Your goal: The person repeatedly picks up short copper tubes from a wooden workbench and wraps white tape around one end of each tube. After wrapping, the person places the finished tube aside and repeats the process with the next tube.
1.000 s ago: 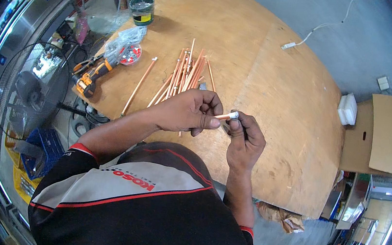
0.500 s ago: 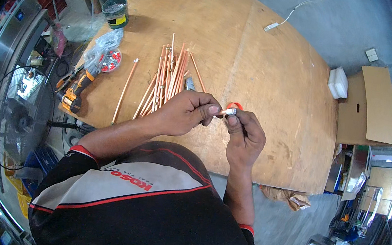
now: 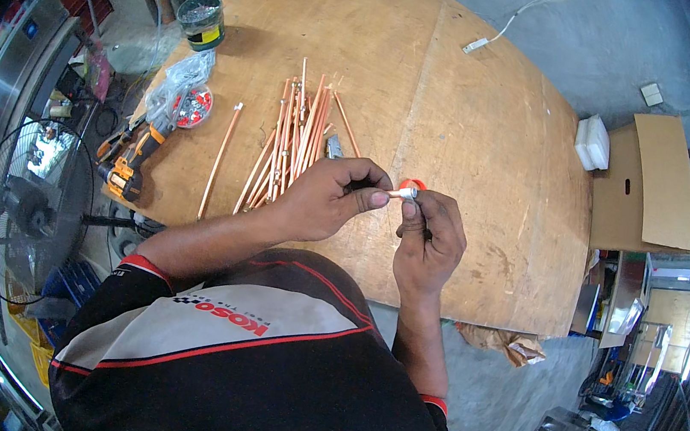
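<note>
Between my hands is a short visible length of copper tube (image 3: 397,194) with a white, tape-like end. My left hand (image 3: 334,197) pinches the copper part between thumb and forefinger. At the white end, my right hand (image 3: 433,235) closes thumb and fingers on the tube. Just behind the fingertips shows a red ring (image 3: 412,183), perhaps a tape spool, partly hidden. To the left of my left hand lies a loose pile of copper tubes (image 3: 288,131), several with metal fittings. A grey metal piece (image 3: 333,147) rests beside the pile, its lower part covered by my hand.
A single copper tube (image 3: 221,157) lies left of the pile. Further left are an orange-and-black power tool (image 3: 134,164), a tub of red and silver small parts (image 3: 193,106) and a dark bucket (image 3: 202,21). A cardboard box (image 3: 650,184) stands beyond the wooden table's (image 3: 491,147) right edge.
The white end is turned slightly and my fingers have shifted a little on the tube. My right hand's fingers sit marginally closer in. The pile and tools have stayed put.
</note>
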Demonstrator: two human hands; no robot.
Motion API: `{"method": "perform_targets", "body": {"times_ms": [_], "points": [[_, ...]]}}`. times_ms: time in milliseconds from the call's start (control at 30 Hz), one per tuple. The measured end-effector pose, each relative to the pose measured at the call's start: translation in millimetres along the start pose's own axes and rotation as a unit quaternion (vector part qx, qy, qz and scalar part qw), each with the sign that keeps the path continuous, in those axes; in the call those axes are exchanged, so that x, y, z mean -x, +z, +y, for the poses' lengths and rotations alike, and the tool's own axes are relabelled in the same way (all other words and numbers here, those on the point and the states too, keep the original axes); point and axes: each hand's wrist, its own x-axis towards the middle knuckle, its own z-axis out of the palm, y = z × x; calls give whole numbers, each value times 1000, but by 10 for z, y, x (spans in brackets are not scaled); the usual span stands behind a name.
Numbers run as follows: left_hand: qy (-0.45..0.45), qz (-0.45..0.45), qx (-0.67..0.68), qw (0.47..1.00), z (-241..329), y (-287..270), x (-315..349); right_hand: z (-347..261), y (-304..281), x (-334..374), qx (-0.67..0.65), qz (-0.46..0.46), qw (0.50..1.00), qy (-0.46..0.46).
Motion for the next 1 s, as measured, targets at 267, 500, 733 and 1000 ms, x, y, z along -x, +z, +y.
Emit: {"method": "perform_targets", "body": {"times_ms": [267, 500, 733, 1000], "points": [[-37, -69, 69, 995, 101, -68, 27, -81, -76, -33, -3, 0, 1000, -13], [-29, -73, 38, 996, 3, -94, -24, -67, -58, 22, 48, -14, 997, -63], [-94, -83, 45, 991, 112, -114, 19, -27, 11, 91, 73, 9, 994, -81], [-90, -132, 136, 978, 96, -128, 18, -29, 27, 112, 60, 20, 995, -80]]}}
